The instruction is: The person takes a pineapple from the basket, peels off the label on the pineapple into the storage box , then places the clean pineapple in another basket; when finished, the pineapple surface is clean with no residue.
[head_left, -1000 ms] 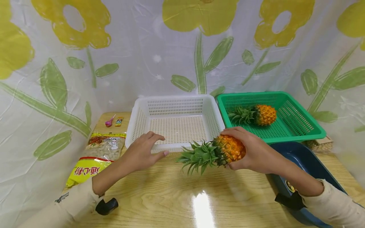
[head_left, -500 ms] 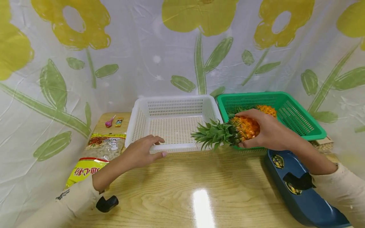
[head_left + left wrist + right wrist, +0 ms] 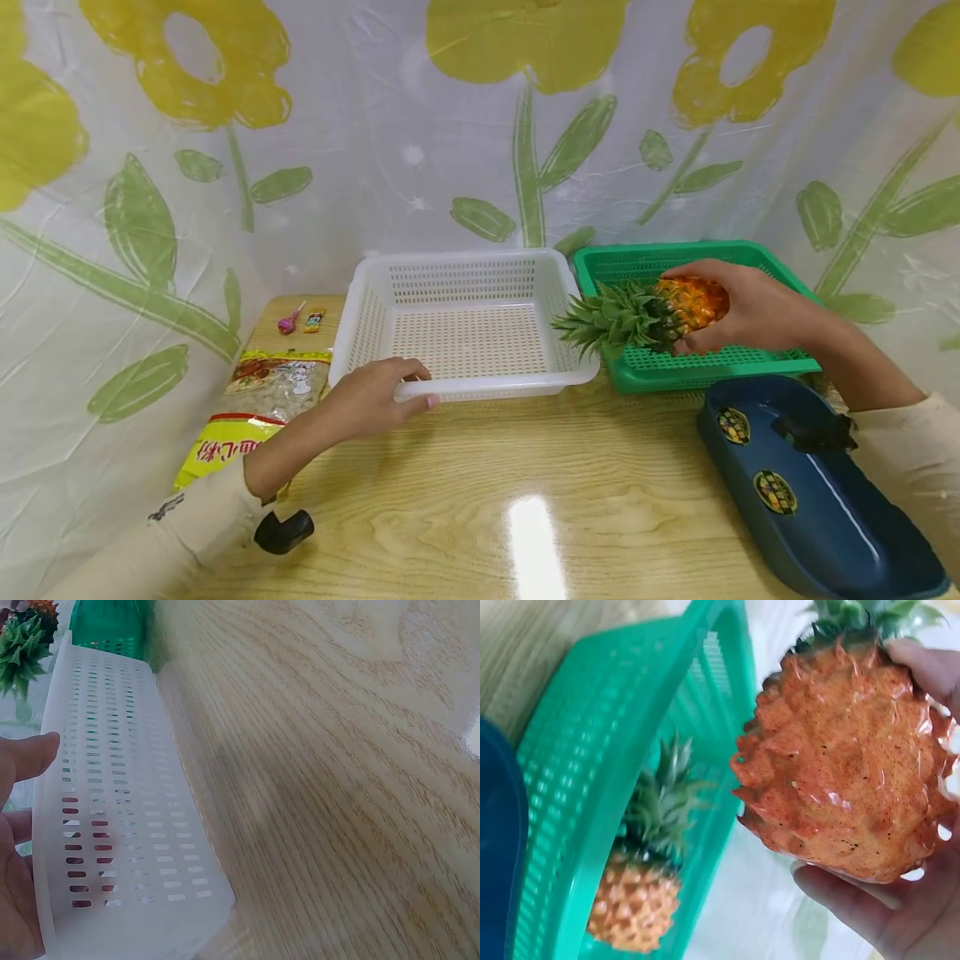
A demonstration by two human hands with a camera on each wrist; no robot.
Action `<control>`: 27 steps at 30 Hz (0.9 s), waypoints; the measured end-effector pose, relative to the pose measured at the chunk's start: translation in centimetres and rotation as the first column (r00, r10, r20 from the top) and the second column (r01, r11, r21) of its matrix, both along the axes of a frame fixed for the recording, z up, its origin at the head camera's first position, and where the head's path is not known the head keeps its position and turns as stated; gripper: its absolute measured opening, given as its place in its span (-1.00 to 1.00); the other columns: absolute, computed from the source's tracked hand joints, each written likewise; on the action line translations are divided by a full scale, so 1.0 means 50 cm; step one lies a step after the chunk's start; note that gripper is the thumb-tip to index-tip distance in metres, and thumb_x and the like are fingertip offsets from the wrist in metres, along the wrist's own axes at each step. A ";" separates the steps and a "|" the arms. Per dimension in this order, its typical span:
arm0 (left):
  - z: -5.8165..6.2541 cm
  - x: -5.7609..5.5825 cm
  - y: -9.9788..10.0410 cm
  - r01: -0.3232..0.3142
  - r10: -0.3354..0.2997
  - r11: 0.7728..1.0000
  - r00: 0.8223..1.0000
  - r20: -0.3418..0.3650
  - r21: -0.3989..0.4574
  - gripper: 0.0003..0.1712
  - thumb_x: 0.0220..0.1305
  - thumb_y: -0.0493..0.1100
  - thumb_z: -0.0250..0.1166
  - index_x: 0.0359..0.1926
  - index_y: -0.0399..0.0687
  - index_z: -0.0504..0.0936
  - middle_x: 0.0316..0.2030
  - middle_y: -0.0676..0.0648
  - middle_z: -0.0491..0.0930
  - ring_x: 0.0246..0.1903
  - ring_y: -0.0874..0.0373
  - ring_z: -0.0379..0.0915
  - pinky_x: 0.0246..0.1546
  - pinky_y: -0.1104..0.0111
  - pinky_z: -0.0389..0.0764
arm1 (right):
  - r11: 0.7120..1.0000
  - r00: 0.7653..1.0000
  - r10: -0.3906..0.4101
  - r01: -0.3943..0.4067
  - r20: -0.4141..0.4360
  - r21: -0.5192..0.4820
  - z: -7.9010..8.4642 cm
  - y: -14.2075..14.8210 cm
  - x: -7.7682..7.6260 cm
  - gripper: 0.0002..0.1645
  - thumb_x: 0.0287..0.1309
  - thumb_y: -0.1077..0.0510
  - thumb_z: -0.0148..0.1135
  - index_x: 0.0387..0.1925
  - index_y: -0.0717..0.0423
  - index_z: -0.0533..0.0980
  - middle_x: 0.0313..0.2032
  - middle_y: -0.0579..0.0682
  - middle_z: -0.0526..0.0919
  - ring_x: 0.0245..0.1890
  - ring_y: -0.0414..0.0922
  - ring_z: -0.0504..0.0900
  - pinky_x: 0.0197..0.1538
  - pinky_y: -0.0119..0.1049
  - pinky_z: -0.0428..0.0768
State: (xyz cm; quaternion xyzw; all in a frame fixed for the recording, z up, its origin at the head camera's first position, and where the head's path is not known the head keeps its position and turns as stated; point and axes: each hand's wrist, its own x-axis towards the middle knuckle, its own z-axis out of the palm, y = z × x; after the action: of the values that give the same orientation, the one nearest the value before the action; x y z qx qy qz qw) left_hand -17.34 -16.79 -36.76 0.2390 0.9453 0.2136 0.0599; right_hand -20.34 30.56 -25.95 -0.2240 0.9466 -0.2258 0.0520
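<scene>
My right hand (image 3: 757, 308) holds an orange pineapple (image 3: 693, 302) with a green leafy crown. It is raised over the green basket (image 3: 720, 372), and the crown points left toward the white basket. In the right wrist view, thumb and fingers curl round the sides of the held pineapple (image 3: 840, 765). A second pineapple (image 3: 634, 900) lies inside the green basket; the held one covers it in the head view. My left hand (image 3: 371, 400) is at the front rim of the white basket (image 3: 487, 385). Its fingers reach loosely over the rim, the thumb stays outside, and the fingers look relaxed.
A dark blue tray (image 3: 825, 492) with two round labels sits at the right, in front of the green basket. A bag of pasta (image 3: 258, 408) lies left of the white basket. Behind it are a lollipop (image 3: 288, 322) and a small candy (image 3: 313, 321). A flowered curtain hangs behind.
My right hand has carried the pineapple right and away from me, from in front of the white basket to over the green basket. My left hand has hardly moved.
</scene>
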 end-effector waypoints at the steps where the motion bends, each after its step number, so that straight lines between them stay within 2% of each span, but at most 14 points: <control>1: 0.001 0.000 0.000 0.001 -0.001 1.000 1.000 0.002 -0.001 -0.59 0.32 0.16 0.33 0.00 0.00 0.67 -0.14 -0.02 0.71 -0.22 0.13 0.58 -0.18 0.15 0.58 | 1.000 1.000 0.009 -0.009 0.004 0.000 0.000 0.007 -0.004 -0.03 -0.04 -0.02 0.60 0.40 -0.05 0.35 0.00 0.02 0.54 -0.23 -0.15 0.58 -0.32 -0.27 0.59; 9: 0.005 -0.001 0.000 -0.001 0.001 1.000 1.000 0.029 -0.005 -0.57 0.33 0.18 0.31 0.01 -0.01 0.66 -0.11 -0.06 0.72 -0.17 0.08 0.62 -0.16 0.11 0.60 | 0.999 0.995 0.049 -0.047 0.085 -0.014 0.006 0.056 -0.035 -0.04 0.01 0.09 0.57 0.43 0.02 0.31 0.01 0.04 0.58 -0.21 -0.26 0.59 -0.26 -0.31 0.60; 15: 0.006 -0.001 -0.002 0.000 0.000 1.000 0.999 0.042 -0.010 -0.57 0.34 0.18 0.30 0.00 -0.02 0.65 -0.09 -0.05 0.72 -0.15 0.07 0.62 -0.14 0.09 0.60 | 0.999 0.985 0.003 -0.011 0.173 0.042 0.006 0.089 -0.060 -0.03 0.08 0.07 0.53 0.46 0.04 0.25 0.00 0.11 0.57 -0.24 -0.18 0.59 -0.32 -0.25 0.60; 19: 0.008 -0.002 -0.002 0.016 -0.017 1.000 0.998 0.053 0.004 -0.63 0.35 0.15 0.31 -0.05 -0.01 0.66 -0.16 0.01 0.71 -0.24 0.14 0.56 -0.20 0.17 0.57 | 0.996 0.980 -0.037 0.020 0.198 0.087 0.003 0.110 -0.073 -0.04 0.10 0.03 0.51 0.46 0.03 0.23 0.00 0.13 0.56 -0.24 -0.15 0.57 -0.32 -0.22 0.59; 23: 0.008 -0.003 -0.002 0.023 -0.024 1.000 0.997 0.072 0.014 -0.68 0.34 0.14 0.32 -0.12 0.02 0.66 -0.26 0.07 0.67 -0.36 0.18 0.45 -0.28 0.26 0.49 | 0.994 0.974 -0.041 0.017 0.221 0.109 -0.001 0.128 -0.087 -0.04 0.13 0.02 0.49 0.47 0.03 0.22 0.03 0.14 0.54 -0.23 -0.12 0.57 -0.31 -0.20 0.59; 27: 0.008 -0.005 -0.002 0.027 -0.028 1.000 0.997 0.069 0.011 -0.69 0.34 0.14 0.32 -0.13 0.04 0.65 -0.29 0.09 0.65 -0.37 0.20 0.44 -0.28 0.27 0.48 | 0.991 0.970 -0.048 0.017 0.239 0.129 -0.001 0.145 -0.102 -0.04 0.16 0.03 0.46 0.49 0.06 0.18 0.04 0.15 0.54 -0.22 -0.12 0.56 -0.30 -0.20 0.58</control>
State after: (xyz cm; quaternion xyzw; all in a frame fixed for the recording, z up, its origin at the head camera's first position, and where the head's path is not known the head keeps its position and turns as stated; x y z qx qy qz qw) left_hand -17.58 -16.87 -36.34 0.2447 0.9382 0.2256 0.0945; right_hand -25.44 37.81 -26.03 -0.1756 0.9491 -0.1921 0.1774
